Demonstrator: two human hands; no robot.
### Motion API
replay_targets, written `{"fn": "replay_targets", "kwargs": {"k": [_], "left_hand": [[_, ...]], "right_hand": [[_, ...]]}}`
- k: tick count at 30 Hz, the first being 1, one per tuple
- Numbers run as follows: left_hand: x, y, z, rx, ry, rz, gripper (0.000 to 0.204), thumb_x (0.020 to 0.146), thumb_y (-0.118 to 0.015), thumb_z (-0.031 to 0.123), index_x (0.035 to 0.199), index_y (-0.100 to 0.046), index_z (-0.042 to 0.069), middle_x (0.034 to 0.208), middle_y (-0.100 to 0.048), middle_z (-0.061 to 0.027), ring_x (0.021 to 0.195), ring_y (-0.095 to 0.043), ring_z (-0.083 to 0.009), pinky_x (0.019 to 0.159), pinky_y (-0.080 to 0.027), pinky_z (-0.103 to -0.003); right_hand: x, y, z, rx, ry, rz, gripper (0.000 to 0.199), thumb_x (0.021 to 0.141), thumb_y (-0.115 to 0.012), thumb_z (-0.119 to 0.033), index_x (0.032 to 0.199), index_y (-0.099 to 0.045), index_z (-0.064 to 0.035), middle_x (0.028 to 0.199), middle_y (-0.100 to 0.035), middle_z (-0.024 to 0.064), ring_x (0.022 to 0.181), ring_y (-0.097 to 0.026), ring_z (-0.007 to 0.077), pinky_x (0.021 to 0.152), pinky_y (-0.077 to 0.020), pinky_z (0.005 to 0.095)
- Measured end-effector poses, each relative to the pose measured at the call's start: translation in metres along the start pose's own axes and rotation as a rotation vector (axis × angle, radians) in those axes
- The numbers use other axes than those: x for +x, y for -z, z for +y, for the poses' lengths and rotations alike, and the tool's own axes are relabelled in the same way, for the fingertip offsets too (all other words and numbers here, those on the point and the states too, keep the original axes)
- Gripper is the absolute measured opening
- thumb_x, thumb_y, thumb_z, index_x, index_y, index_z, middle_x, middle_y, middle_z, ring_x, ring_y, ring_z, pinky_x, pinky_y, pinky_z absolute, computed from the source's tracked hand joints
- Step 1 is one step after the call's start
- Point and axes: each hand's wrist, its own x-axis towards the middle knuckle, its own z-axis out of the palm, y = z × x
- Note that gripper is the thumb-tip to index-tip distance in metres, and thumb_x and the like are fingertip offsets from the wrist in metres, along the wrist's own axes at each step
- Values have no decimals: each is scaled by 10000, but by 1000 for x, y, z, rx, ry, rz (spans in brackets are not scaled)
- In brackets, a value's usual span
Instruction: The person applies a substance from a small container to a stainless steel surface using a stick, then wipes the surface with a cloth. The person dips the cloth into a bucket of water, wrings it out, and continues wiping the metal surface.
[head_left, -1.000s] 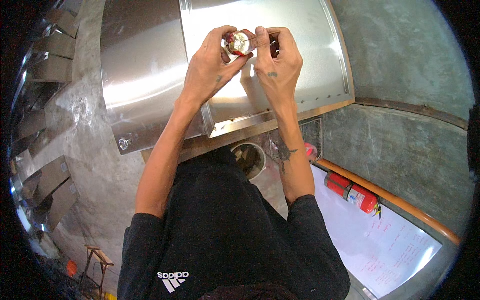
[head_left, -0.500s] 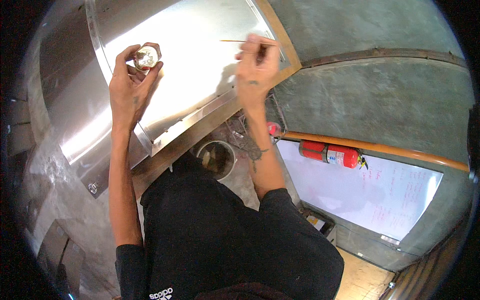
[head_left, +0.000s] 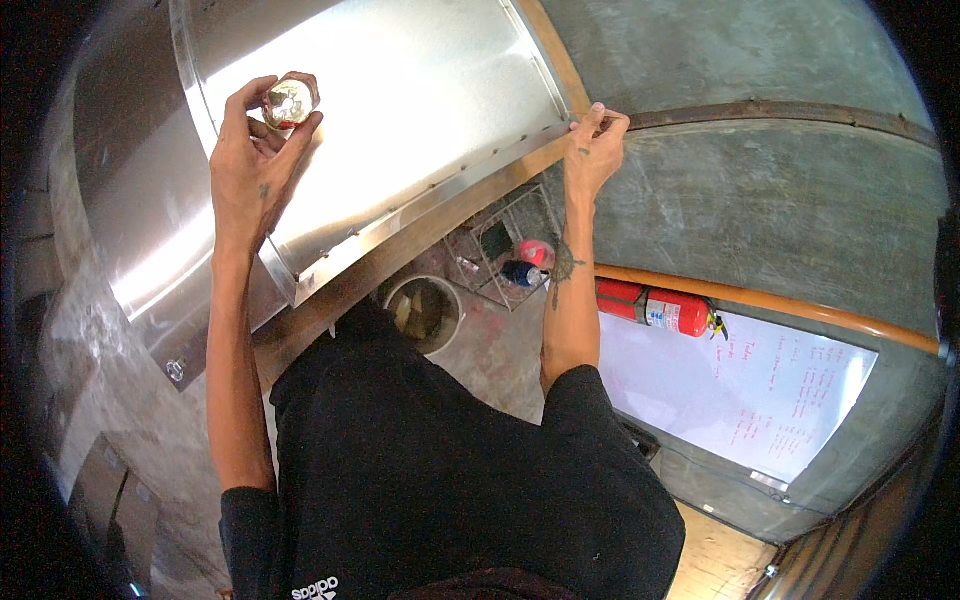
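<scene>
Left hand (head_left: 252, 160) is gripping small jar (head_left: 290, 102), likely light, rigid, by sides; right hand (head_left: 596, 150), grip unclear, hovering at desk (head_left: 450, 100) right corner.

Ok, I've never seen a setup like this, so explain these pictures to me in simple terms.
There is no machine here: these are a person's own bare hands. A wide fisheye camera on the person's head looks down, so straight edges bend and the black shirt fills the lower part.

The left hand holds a small reddish object with a pale, shiny face, above a metal-topped table. The right hand is raised by the table's corner with its fingers curled; I can't tell whether it holds anything.

Farther down are a bucket, a red fire extinguisher and a whiteboard with writing.
</scene>
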Motion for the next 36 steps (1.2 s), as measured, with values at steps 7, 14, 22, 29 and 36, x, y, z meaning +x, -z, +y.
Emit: {"fn": "replay_targets", "kwargs": {"k": [7, 14, 22, 29, 36], "left_hand": [[-1, 3, 8, -6, 79, -16, 592, 916, -852, 257, 1401, -573, 63, 1188, -727, -142, 898, -703, -180, 780, -586, -316], [-1, 0, 3, -7, 11, 22, 580, 919, -850, 273, 1394, -581, 76, 1193, -732, -141, 916, -712, -180, 786, -582, -322], [-1, 1, 4, 18, 23, 15, 574, 921, -849, 274, 1390, -585, 76, 1208, -730, -147, 917, -711, -177, 771, -578, -316], [-1, 2, 3, 12, 28, 2, 573, 916, -851, 239, 1390, -582, 63, 1188, -730, -142, 866, -694, -147, 732, -571, -293], [-1, 0, 0, 2, -12, 20, 579, 918, -845, 252, 1391, -573, 59, 1152, -732, -153, 864, -706, -175, 725, -598, -316]], "right_hand": [[-2, -3, 5, -85, 37, -22, 365, 1103, -532, -347, 1013, -565, 5, 864, -662, 208, 811, -672, 395, 764, -508, 518], [0, -5, 13, -129, 94, -14, 328, 1088, -554, -310, 1002, -573, 7, 883, -656, 232, 808, -651, 432, 748, -499, 531], [0, -4, 9, -123, 77, -36, 287, 1083, -564, -276, 1009, -575, 1, 879, -653, 223, 812, -653, 425, 747, -499, 527], [1, -6, 9, -139, 95, -23, 277, 1080, -566, -265, 1009, -570, 3, 874, -653, 218, 806, -652, 426, 743, -500, 528], [0, -5, 9, -151, 121, -17, 292, 1080, -571, -267, 981, -567, 7, 868, -644, 222, 796, -646, 431, 739, -499, 526]]}}
